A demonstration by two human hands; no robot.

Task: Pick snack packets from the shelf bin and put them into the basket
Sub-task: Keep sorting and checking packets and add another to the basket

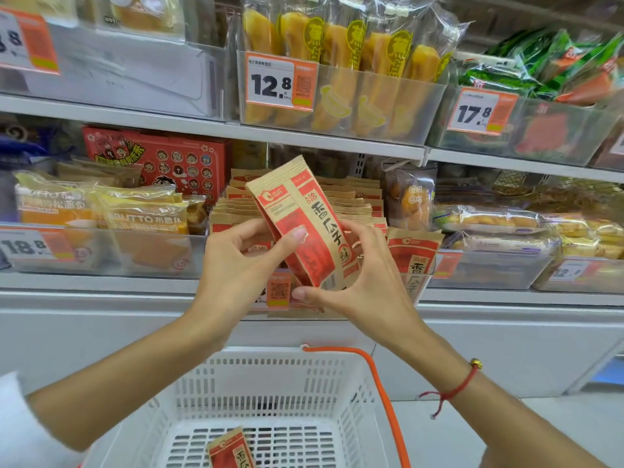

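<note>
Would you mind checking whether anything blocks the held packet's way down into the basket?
Nothing visible does: both hands hold the packet above the open white basket, where one packet already lies.

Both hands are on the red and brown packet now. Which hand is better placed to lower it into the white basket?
Probably the right hand: it wraps the packet at its lower end, nearest the basket. The left hand only pinches one edge.
</note>
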